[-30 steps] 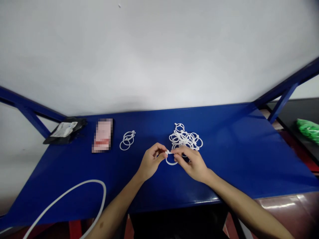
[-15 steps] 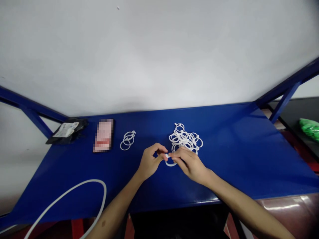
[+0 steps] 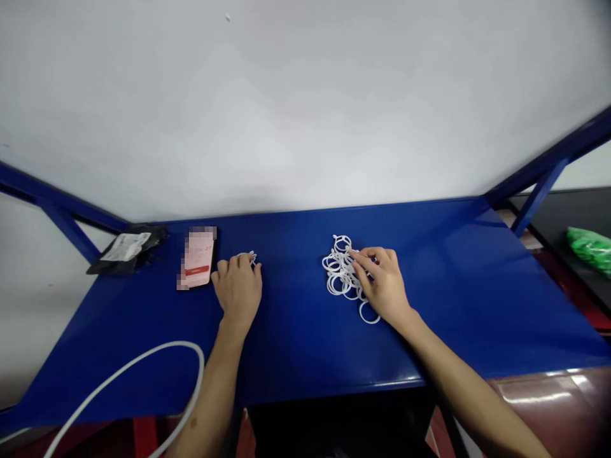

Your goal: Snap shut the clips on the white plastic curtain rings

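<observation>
My left hand (image 3: 237, 289) lies palm down over the small group of white rings (image 3: 253, 259) on the left of the table. Its fingers are apart, though the fingertips are partly hidden, and only a bit of the rings shows past them. At the heap of thin white plastic rings with small knobs (image 3: 338, 284), my right hand (image 3: 382, 283) has thumb and index finger closed at a ring's knob on the upper side. Part of the heap is covered by that hand. A single ring (image 3: 369, 322) sticks out below it.
The blue table (image 3: 296, 343) meets a pale wall at the back. Left of my left hand lies a phone (image 3: 199, 254), with a black plastic bag with a label (image 3: 126, 249) beyond it. A white cable loop (image 3: 200, 369) arches over the front left. Blue frame bars flank the table.
My hands, together at one ring before, have parted. The left has moved left onto the small group; the right has gone back up to the heap.
</observation>
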Demonstrator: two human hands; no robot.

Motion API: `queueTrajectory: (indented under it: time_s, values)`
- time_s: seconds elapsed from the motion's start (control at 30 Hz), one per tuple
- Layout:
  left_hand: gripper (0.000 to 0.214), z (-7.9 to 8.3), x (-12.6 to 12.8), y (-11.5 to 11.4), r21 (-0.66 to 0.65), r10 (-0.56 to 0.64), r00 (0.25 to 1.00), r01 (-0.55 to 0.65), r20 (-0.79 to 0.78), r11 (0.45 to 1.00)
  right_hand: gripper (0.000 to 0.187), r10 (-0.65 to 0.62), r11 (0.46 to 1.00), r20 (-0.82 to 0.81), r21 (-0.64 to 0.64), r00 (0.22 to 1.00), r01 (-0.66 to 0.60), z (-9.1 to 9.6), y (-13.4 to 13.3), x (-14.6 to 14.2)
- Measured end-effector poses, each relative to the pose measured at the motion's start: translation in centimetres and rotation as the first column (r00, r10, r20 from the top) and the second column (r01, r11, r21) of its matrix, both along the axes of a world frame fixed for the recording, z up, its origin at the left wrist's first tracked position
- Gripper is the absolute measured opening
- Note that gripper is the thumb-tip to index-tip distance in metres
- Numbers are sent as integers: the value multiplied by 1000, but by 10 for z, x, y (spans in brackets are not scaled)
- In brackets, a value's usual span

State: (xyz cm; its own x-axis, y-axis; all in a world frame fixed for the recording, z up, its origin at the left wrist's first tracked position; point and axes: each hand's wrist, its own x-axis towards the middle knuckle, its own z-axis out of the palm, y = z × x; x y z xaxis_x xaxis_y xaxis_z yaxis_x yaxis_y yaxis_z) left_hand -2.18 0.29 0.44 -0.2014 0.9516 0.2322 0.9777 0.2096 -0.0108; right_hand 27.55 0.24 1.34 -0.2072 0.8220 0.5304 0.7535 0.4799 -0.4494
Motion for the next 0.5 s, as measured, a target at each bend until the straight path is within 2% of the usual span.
queueTrajectory:
  time_s: [0.2, 0.27, 0.3, 0.33, 0.37, 0.43, 0.5]
  values:
    - [21, 4, 0, 0, 71, -30, 991, 21, 133, 997, 26, 24, 1000, -27, 12, 999, -24, 1, -5, -7]
    - [19, 8, 3, -2, 148, -98, 962, 61, 255, 987, 25, 56, 998, -29, 24, 998, -55, 2, -8, -9]
    - [19, 10, 5, -3, 193, -148, 924, 83, 353, 978, 25, 75, 997, -29, 32, 997, -74, 3, -9, -11]
    - [19, 12, 9, -5, 230, -202, 857, 101, 474, 968, 25, 95, 995, -28, 41, 995, -94, 4, -11, -12]
    - [19, 13, 12, -7, 248, -246, 753, 113, 611, 962, 25, 116, 992, -27, 45, 993, -115, 5, -12, -14]
    - [19, 12, 22, -11, 225, -260, 453, 131, 853, 966, 26, 166, 986, -26, 36, 986, -165, 6, -15, -17]
    - [20, 10, 33, -15, 168, -191, 135, 164, 972, 972, 27, 224, 975, -38, 14, 974, -224, 6, -17, -19]
